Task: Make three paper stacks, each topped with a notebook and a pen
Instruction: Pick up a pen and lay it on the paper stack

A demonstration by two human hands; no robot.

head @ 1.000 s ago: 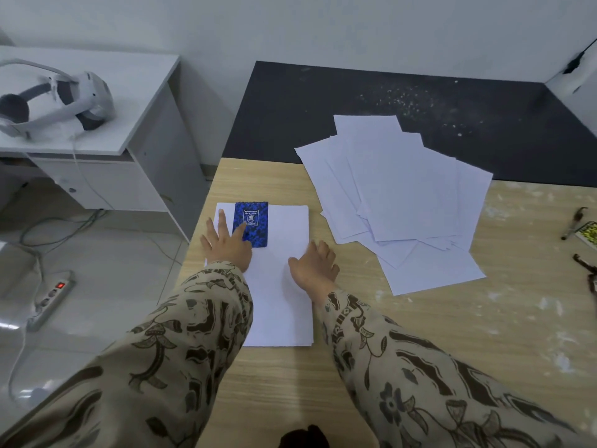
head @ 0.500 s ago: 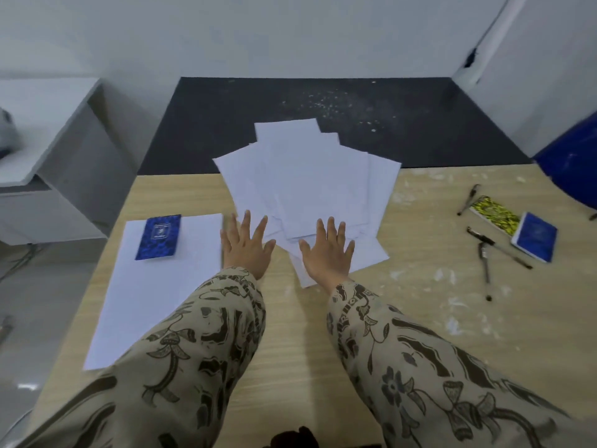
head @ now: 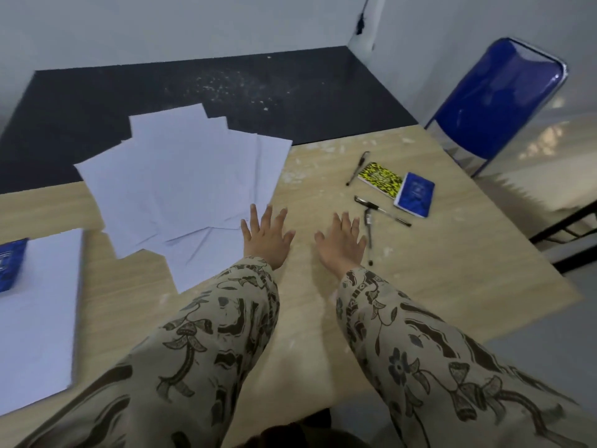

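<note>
Both empty, fingers spread, left hand [head: 266,236] and right hand [head: 342,244] have left the left-edge paper stack [head: 42,318] and its blue notebook [head: 9,263] for the pens [head: 382,211] it lacks.

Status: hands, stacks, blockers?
Left hand, right hand open, empty, over table. One paper stack carries a blue notebook, no pen seen; loose sheets unsorted. Pens, yellow notebook, second blue notebook lie right, unobstructed.

Loose sheets [head: 181,176] are lying fanned at the bench's [head: 452,270] far middle, overhanging its back edge. Neat stack [head: 38,318] is sitting at the left, stack notebook [head: 9,263] on top. At right, inner notebook [head: 381,179] and outer notebook [head: 415,194] are lying side by side, with far pen [head: 358,168], middle pen [head: 382,211] and near pen [head: 369,234] to their left. Left hand [head: 266,236] is sitting at the sheets' right edge, right hand [head: 342,242] just beside the near pen.
</note>
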